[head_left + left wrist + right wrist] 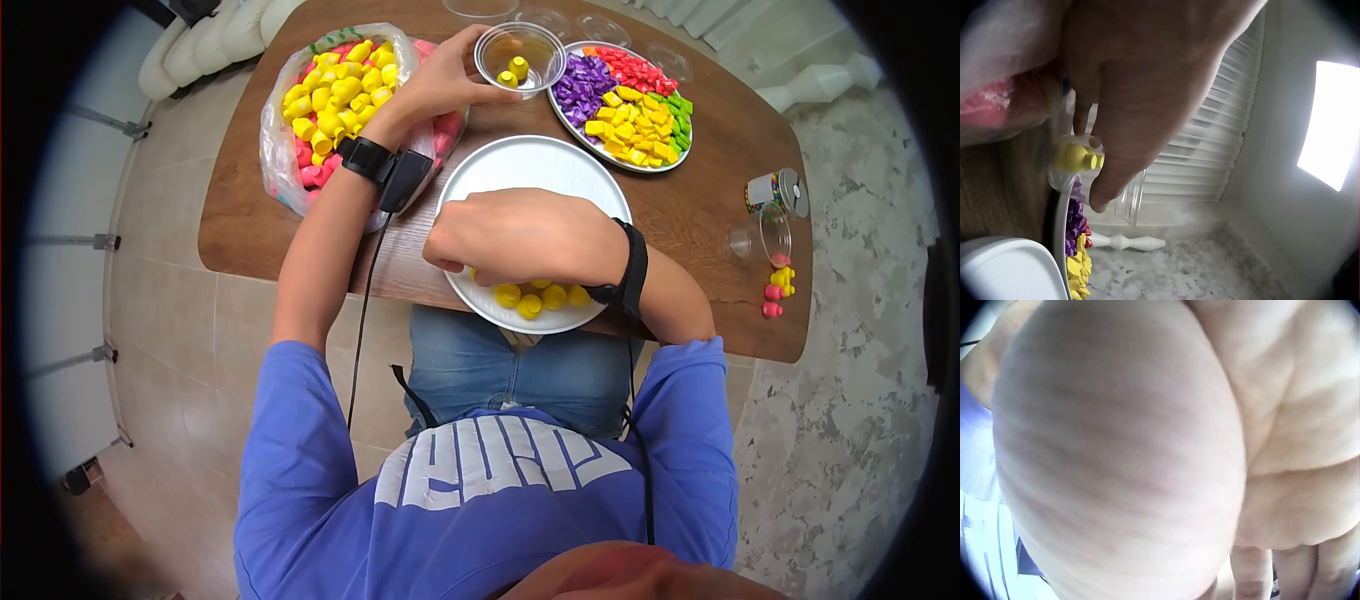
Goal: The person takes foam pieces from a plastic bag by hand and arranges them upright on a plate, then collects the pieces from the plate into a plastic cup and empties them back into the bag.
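My left hand grips a clear plastic cup by its side, above the back of the table. Inside the cup sit a couple of small yellow bottle-shaped pieces, seen as well through its wall in the left wrist view. Over a round white plate at the table's front edge, my right hand bends palm down. Several yellow pieces lie on the plate's near side, by that hand. Its fingertips are hidden under the hand, so I cannot tell whether they hold a piece.
A plastic bag full of yellow and pink pieces stands at left. Behind the white plate, a second plate carries purple, red, yellow and green wrapped items. A jar, a tipped clear cup and pink and yellow pieces lie at right.
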The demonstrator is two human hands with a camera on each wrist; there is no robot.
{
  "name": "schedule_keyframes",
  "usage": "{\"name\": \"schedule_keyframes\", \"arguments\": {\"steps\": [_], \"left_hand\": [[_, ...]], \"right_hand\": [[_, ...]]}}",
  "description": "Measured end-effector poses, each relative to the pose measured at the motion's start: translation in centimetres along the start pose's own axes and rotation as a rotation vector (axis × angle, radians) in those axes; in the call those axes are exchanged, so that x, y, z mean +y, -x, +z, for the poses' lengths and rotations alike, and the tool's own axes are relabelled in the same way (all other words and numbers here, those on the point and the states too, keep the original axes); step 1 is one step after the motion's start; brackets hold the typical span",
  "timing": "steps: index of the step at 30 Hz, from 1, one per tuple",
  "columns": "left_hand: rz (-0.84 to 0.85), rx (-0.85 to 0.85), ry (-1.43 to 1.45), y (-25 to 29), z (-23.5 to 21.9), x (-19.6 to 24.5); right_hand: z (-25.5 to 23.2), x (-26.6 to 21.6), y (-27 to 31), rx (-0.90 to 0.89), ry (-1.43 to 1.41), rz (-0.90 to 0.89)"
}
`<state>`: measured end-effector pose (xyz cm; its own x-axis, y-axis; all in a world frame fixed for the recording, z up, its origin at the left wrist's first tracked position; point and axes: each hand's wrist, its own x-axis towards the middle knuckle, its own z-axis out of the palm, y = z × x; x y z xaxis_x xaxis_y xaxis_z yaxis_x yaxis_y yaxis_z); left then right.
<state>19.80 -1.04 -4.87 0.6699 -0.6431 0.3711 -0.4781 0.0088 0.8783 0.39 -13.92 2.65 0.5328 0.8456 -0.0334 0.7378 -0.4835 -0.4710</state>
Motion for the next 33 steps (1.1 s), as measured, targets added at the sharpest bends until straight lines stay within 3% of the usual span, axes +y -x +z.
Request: {"name": "schedule_keyframes", "arguments": {"steps": [1,4,8,10,13,14,16,17,19,22,26,33], "left_hand": [[-0.018,-0.018,0.010,0.0,0.0,0.1],[-0.047,-0.005,-0.003,0.0,0.1,0.5],[-0.030,-0.028,0.008,-0.1,0.1,0.2],[0.014,-0.056,-0.014,-0.2,0.1,-0.7],[-0.024,-0.082,0.087,-0.3,-0.2,-1.9],[-0.023,-0.079,0.089,-0.3,-0.1,-1.7],[-0.008,-0.141,0.034,-0.1,-0.1,-0.8],[-0.019,-0.133,0.002,0.0,0.2,-0.1],[-0.054,-0.147,-0.027,0.2,0.1,0.8],[-0.082,-0.172,0.019,0.0,0.2,0.2],[-0.066,-0.205,0.128,0.1,0.2,-0.1],[0.015,-0.197,0.068,0.1,0.2,-0.2]], "right_hand": [[0.2,0.1,0.1,0.137,-0.017,-0.058],[0.2,0.1,0.2,0.200,0.033,-0.083],[-1.9,0.4,0.5,0.222,-0.003,-0.119],[-4.6,0.4,0.4,0.096,0.000,-0.008],[-8.6,1.5,1.6,0.359,-0.106,-0.106],[-8.9,2.8,2.1,0.396,0.054,0.029],[-9.7,3.7,2.5,0.586,0.142,0.094],[-10.2,3.7,2.4,0.589,0.141,0.093],[-11.1,3.7,2.3,0.598,0.189,0.282],[-9.0,9.5,1.8,0.546,0.198,0.235],[-8.0,10.7,1.1,0.470,0.190,0.285],[-7.0,12.2,0.6,0.410,0.206,0.308]]}}
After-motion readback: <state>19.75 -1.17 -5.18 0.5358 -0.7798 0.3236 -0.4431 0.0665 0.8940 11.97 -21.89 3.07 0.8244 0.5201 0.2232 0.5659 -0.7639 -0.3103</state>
